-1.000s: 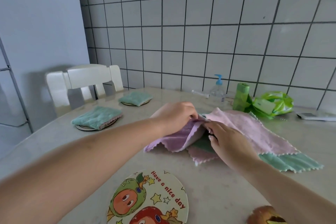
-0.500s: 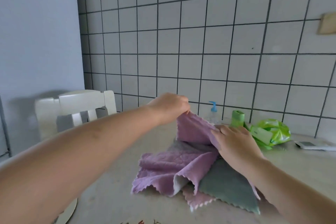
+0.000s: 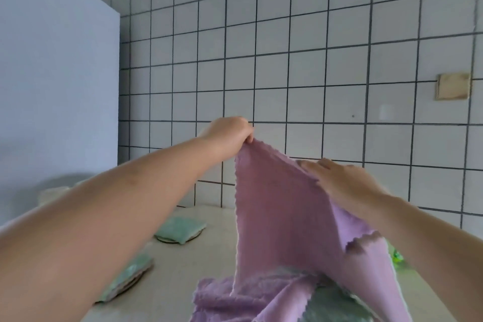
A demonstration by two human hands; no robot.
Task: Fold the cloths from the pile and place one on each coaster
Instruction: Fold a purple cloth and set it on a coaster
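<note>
Purple cloth (image 3: 282, 212) is up in the air in front of me, hanging from its top corner, which my left hand (image 3: 227, 136) pinches between curled fingertips. My right hand (image 3: 345, 183) lies along the cloth's upper right edge with the fingers straight and close together; whether the thumb grips underneath I cannot tell. The scalloped left edge drops almost straight down, and the lower part trails onto the pile (image 3: 261, 300), where more purple folds lie over a grey-green cloth (image 3: 337, 306). Left of the hanging edge there is open tabletop (image 3: 214, 251), pale and marbled. Farther left sit two folded green cloths, each on a round coaster: the far folded cloth (image 3: 180, 230) beyond my left forearm, and the near folded cloth (image 3: 128, 277) partly hidden under that forearm, well apart from the pile. Something bright green (image 3: 397, 256) peeks out just past my right wrist. Behind everything stands a white tiled wall (image 3: 287, 60) with dark grout, carrying a beige wall plate (image 3: 453, 86) at the right, and a plain bluish wall (image 3: 57, 86) at the left.
</note>
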